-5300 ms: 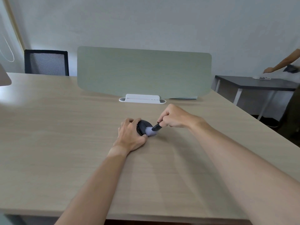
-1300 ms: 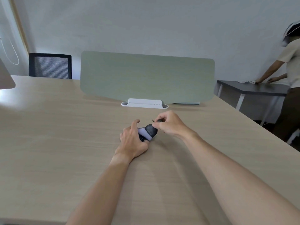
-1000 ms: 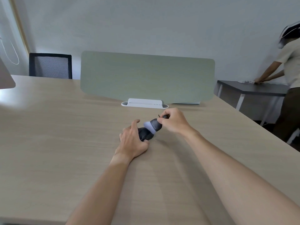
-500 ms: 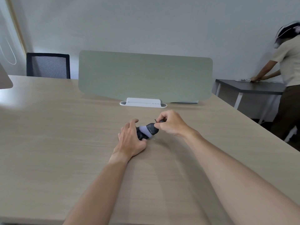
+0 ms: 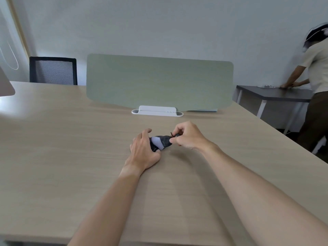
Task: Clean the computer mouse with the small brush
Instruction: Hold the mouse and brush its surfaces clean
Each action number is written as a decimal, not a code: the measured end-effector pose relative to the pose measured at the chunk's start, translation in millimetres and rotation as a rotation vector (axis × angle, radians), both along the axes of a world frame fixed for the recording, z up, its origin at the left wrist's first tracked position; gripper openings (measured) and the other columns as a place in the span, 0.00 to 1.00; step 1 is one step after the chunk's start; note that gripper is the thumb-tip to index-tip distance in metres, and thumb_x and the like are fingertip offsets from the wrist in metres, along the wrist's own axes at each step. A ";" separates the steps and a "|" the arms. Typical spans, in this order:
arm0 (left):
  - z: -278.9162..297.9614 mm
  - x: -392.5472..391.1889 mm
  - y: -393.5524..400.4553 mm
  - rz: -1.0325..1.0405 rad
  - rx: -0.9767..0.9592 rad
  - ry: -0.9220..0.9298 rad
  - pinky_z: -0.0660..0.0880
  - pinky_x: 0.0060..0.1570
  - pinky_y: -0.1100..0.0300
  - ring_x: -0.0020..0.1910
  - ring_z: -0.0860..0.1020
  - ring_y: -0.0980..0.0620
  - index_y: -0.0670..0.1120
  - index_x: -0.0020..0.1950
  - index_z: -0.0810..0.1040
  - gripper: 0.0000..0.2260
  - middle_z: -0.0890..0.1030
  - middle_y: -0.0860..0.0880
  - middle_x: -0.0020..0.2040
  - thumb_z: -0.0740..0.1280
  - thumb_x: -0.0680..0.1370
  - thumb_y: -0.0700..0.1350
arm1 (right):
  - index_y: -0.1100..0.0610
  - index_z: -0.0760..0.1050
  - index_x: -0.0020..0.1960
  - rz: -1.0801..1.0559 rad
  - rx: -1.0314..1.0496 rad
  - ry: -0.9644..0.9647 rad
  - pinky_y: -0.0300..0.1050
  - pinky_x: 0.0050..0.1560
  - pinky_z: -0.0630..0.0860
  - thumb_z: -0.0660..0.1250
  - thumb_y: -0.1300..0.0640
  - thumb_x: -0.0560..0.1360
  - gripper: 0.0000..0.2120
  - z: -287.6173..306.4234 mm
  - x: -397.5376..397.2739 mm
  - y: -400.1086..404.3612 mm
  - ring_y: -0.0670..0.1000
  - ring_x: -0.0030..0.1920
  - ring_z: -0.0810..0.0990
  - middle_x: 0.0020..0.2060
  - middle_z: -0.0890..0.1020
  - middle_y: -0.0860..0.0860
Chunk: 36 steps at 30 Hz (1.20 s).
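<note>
Wide pale wooden table (image 5: 71,157), running from the near edge to the far wall. Standing across its far side, a green divider panel (image 5: 159,82) in a white base (image 5: 157,110). Behind the far left corner, a black mesh chair (image 5: 53,71); at the left border, the corner of some pale object, too cropped to identify. Off to the right, a dark side table (image 5: 275,94) on white legs, with a second person (image 5: 316,86) leaning over it, both hands down on its top. Near the middle of the wooden table, two bare forearms reaching in from the near edge. Left hand (image 5: 143,150) laid flat, fingers close together and curled round the left side of the mouse (image 5: 154,144), thumb tucked against the near end. Mouse mostly hidden, dark, resting on the table between the two hands. Right hand (image 5: 188,136) just beside it, thumb and fingertips pinching the dark handle of the brush (image 5: 162,140), other fingers folded in. Pale lavender bristles pressed on top of the mouse, right against the left fingers.
</note>
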<state>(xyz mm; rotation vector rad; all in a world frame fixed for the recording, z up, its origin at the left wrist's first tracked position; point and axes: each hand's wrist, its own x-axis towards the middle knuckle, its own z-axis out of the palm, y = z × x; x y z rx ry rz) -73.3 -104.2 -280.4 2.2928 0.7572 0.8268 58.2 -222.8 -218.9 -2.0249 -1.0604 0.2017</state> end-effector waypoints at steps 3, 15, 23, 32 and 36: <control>-0.4 -0.5 0.3 0.001 0.000 0.012 0.67 0.63 0.48 0.65 0.70 0.42 0.48 0.72 0.62 0.35 0.74 0.46 0.61 0.70 0.67 0.47 | 0.61 0.80 0.39 -0.080 0.021 -0.145 0.35 0.32 0.69 0.73 0.64 0.67 0.02 4.7 5.0 -1.5 0.47 0.33 0.74 0.32 0.78 0.48; -0.4 0.4 -0.1 -0.004 0.021 0.012 0.65 0.62 0.50 0.64 0.70 0.42 0.48 0.71 0.64 0.33 0.75 0.46 0.61 0.70 0.67 0.46 | 0.69 0.78 0.43 -0.157 0.015 -0.169 0.42 0.34 0.66 0.69 0.62 0.70 0.08 5.9 14.5 2.5 0.52 0.37 0.71 0.35 0.75 0.52; -0.5 1.3 3.4 -0.006 0.072 0.039 0.64 0.60 0.51 0.63 0.71 0.43 0.47 0.69 0.66 0.32 0.77 0.49 0.58 0.68 0.65 0.49 | 0.65 0.80 0.46 -0.097 0.089 -0.038 0.38 0.33 0.66 0.70 0.60 0.72 0.08 4.8 7.4 4.5 0.48 0.37 0.72 0.40 0.77 0.51; -0.2 0.3 -0.2 0.005 0.127 0.054 0.60 0.57 0.54 0.63 0.67 0.44 0.48 0.68 0.67 0.29 0.77 0.50 0.60 0.67 0.68 0.43 | 0.66 0.76 0.41 -0.154 0.016 -0.127 0.43 0.36 0.66 0.68 0.61 0.73 0.07 10.4 19.9 3.0 0.53 0.40 0.71 0.39 0.75 0.53; 0.7 0.7 -0.6 -0.003 0.122 0.070 0.61 0.60 0.51 0.64 0.66 0.43 0.47 0.69 0.67 0.29 0.76 0.50 0.61 0.66 0.67 0.42 | 0.65 0.76 0.40 -0.109 0.103 0.107 0.43 0.37 0.68 0.68 0.60 0.73 0.07 13.1 13.2 5.3 0.51 0.35 0.70 0.35 0.74 0.52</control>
